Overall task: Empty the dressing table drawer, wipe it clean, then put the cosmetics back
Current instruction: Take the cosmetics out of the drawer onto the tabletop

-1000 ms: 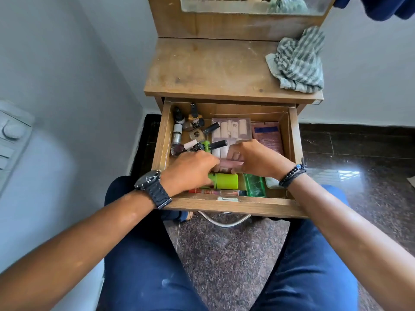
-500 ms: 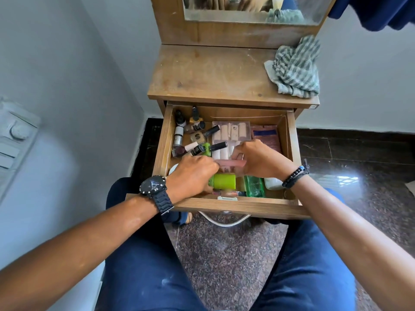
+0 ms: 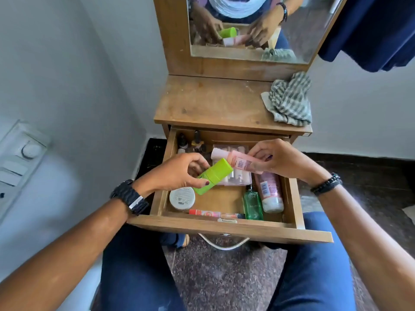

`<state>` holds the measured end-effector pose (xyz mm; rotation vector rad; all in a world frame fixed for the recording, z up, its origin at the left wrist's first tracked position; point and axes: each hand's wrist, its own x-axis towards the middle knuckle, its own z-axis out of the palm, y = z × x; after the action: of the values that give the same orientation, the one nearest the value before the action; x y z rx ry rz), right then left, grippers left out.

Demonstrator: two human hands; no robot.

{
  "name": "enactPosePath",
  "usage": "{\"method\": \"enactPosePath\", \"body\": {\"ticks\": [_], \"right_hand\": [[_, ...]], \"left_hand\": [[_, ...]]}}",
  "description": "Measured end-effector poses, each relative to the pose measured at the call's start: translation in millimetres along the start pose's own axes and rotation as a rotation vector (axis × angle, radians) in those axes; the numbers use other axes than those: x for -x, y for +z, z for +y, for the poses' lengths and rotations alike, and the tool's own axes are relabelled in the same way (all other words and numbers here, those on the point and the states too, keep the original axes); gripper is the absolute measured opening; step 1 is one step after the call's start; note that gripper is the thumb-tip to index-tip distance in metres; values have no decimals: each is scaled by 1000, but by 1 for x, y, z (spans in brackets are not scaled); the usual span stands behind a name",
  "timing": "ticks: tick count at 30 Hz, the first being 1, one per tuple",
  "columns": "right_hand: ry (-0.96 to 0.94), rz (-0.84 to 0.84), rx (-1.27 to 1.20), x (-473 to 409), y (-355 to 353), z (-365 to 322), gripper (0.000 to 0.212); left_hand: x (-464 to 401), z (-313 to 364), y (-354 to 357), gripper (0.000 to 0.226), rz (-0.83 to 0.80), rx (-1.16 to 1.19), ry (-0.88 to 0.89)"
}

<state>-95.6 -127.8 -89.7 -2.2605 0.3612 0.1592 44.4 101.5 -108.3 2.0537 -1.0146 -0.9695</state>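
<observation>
Over the open drawer point(image 3: 289, 182), the left hand point(image 3: 177, 173) grips a lime-green container point(image 3: 212, 176), fingers curled round its lower end, cap pointing up and away. Just beside it, the right hand point(image 3: 283, 160) pinches a pink tube point(image 3: 238, 163) by its tail, tube lying crosswise, cap nearly touching the green one.
</observation>
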Motion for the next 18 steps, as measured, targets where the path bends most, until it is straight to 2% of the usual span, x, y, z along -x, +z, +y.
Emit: {"method": "enactPosePath", "body": {"ticks": [4, 8, 11, 14, 18], "right_hand": [[-30, 26, -291, -11, -18, -14, 16], [-84, 153, -433, -37, -29, -31, 19], [-117, 240, -421, -73, -28, -44, 21], [-153, 295, -384, -114, -21, -54, 19], [-110, 375, -393, -164, -12, -69, 22]], "left_hand": [[-3, 4, -24, 45, 44, 283, 90], [-21, 8, -45, 51, 285, 459, 141], [-46, 11, -64, 43, 510, 424, 130], [-76, 14, -83, 32, 744, 257, 104], [-112, 14, -98, 35, 918, 159, 64]]}}
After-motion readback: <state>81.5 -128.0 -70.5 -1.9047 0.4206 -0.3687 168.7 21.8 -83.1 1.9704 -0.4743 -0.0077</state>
